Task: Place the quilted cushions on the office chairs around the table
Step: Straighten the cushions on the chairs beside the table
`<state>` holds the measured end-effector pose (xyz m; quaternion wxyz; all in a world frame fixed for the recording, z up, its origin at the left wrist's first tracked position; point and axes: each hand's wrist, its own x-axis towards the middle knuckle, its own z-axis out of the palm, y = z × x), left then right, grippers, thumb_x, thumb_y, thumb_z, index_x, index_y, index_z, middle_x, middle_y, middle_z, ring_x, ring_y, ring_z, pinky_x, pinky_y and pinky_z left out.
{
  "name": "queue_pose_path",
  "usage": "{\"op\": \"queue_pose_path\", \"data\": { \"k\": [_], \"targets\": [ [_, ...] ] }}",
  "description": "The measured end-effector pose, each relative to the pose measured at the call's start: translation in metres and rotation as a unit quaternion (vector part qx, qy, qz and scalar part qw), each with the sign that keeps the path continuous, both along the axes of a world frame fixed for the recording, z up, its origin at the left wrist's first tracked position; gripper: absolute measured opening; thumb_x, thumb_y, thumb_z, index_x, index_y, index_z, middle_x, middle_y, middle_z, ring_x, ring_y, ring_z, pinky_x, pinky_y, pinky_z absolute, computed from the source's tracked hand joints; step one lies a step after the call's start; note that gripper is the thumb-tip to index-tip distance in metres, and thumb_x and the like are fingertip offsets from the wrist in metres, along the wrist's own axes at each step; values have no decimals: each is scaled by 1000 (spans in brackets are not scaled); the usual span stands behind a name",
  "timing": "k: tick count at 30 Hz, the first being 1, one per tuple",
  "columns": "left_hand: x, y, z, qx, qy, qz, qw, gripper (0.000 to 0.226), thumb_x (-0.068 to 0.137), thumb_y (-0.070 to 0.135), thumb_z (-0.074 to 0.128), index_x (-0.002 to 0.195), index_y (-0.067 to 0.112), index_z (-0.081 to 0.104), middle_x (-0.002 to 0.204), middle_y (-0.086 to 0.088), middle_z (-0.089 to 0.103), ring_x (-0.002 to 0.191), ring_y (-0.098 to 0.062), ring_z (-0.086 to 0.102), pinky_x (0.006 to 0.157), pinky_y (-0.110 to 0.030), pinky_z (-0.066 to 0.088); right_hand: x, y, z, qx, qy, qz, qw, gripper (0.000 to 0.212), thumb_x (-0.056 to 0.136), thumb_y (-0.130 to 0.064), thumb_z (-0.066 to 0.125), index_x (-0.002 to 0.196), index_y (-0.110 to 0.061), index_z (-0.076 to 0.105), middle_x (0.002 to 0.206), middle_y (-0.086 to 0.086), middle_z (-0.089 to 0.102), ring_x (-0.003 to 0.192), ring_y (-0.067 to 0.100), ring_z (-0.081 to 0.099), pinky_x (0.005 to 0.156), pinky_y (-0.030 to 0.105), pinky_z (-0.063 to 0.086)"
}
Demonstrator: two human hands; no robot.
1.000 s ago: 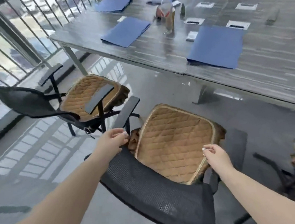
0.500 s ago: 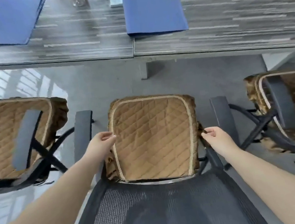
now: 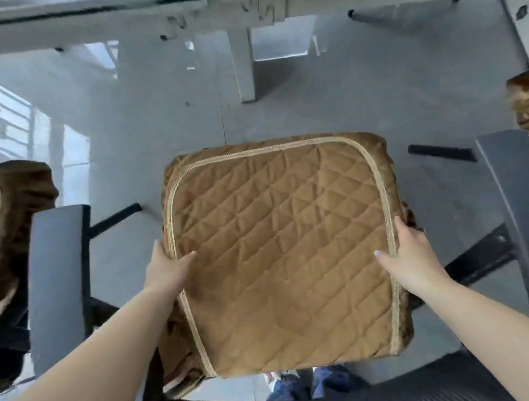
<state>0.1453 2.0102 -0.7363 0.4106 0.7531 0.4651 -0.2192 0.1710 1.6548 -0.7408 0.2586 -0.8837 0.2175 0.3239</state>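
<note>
Below the table [image 3: 74, 22], hands apparently grip a cushion [image 3: 282, 251] over grey floor [image 3: 146, 115].

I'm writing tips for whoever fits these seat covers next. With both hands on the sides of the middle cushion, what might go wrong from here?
1. The brown skirt bunches at the near-left corner, so the cushion may end up crooked on the seat.
2. The left hand and right hand grip only the side edges; an uneven tug could skew it.
3. The armrests flank it closely and might snag the fabric.
</note>
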Motion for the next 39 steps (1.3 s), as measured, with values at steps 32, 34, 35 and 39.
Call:
{"op": "queue_pose_path", "data": {
  "k": [32, 34, 35, 39],
  "targets": [
    [-19, -20, -1, -34, 35, 7, 999, 84, 84, 33, 67, 153, 24, 20, 152, -7, 38, 135, -30, 41, 109, -40, 37, 13, -14, -8, 8, 13, -1, 1000, 83, 89, -28, 62, 154, -22, 11, 154, 14, 27, 136, 33, 36, 107, 44, 34],
    [-34, -28, 34, -79, 18, 39, 996, 83, 81, 37, 70, 151, 24, 27, 152, -6, 39, 134, -28, 43, 110, -41, 37, -3, -13, 11, 26, 18, 5, 999, 79, 90, -26, 61, 153, -21, 14, 153, 13, 29, 136, 31, 37, 106, 42, 34],
    [-42, -33, 46, -105, 11, 56, 993, 84, 78, 38, 71, 150, 22, 30, 151, -5, 39, 133, -28, 44, 110, -41, 36, -12, -14, 21, 39, 25, 4, 999, 77, 90, -26, 61, 153, -21, 15, 152, 12, 33, 135, 29, 39, 105, 42, 35],
    [-74, -43, 110, -210, 6, 143, 967, 59, 90, 31, 63, 144, 18, 41, 144, -3, 49, 126, -21, 52, 109, -39, 35, -42, 2, 82, 105, 38, -18, 994, 64, 94, -23, 57, 151, -20, 27, 131, 2, 58, 118, 18, 53, 95, 34, 39]
  ]
}}
